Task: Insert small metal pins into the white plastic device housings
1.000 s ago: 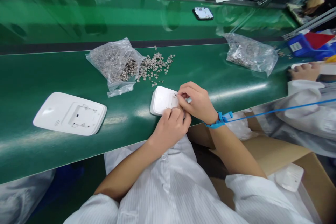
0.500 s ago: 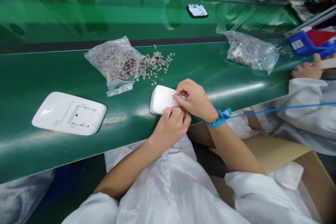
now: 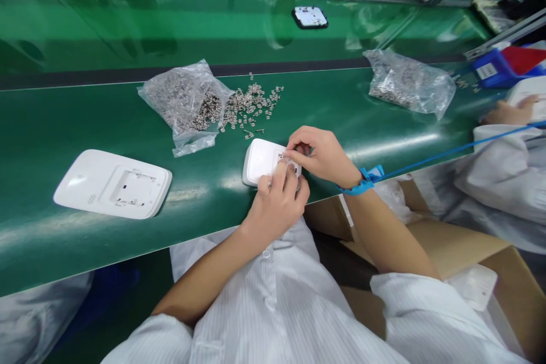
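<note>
A white plastic housing (image 3: 261, 160) with rounded corners rests on the green work surface in front of me, its recessed compartment facing up. My left hand (image 3: 279, 199) grips its near side, the curled fingertips reaching into the recess. Over the far right side of that recess, my right hand (image 3: 318, 153) is closed in a pinch; whatever its fingertips hold is too small to make out. Small metal spring contacts (image 3: 251, 103) lie loose just beyond the housing, spilling from a clear plastic bag (image 3: 181, 99). A second white housing (image 3: 113, 185) lies to the left, recess up.
Another clear bag of metal parts (image 3: 412, 84) lies at the right, near a blue bin (image 3: 490, 68). A black-framed part (image 3: 310, 17) sits on the green conveyor (image 3: 170, 23). A blue wrist cord (image 3: 443, 153) runs rightward. Below stands an open cardboard box (image 3: 452, 244); a co-worker's hand (image 3: 509, 111) is at right.
My left fingers have moved forward into the recess, and my right hand has shifted slightly right. The black-framed part has moved left. The co-worker's housing at right has turned.
</note>
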Action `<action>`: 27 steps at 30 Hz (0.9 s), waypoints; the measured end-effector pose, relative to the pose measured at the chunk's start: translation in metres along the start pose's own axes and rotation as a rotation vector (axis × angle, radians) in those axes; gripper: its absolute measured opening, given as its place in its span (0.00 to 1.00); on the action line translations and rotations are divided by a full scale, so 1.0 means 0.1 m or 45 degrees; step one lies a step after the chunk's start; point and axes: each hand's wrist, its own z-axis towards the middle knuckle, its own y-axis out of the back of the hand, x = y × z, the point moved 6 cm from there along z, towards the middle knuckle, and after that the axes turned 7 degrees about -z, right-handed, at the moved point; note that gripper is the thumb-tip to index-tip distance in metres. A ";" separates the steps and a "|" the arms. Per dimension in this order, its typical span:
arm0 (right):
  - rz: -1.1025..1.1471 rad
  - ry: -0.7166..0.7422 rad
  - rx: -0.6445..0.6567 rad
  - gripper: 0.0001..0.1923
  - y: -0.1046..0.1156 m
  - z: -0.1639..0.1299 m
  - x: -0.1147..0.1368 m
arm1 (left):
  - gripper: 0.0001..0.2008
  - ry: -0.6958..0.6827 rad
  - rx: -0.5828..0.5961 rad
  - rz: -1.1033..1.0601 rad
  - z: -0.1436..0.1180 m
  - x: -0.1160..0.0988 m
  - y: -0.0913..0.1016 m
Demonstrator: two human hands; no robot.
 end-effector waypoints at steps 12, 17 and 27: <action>-0.172 0.142 0.054 0.07 -0.04 0.02 0.07 | 0.20 0.046 0.032 0.008 0.02 0.02 -0.02; -0.250 0.181 0.073 0.08 -0.05 0.00 0.08 | 0.21 0.039 0.042 0.064 0.03 0.00 -0.03; -0.666 0.329 0.204 0.11 -0.16 -0.01 0.20 | 0.20 0.034 0.032 0.115 0.05 -0.01 -0.01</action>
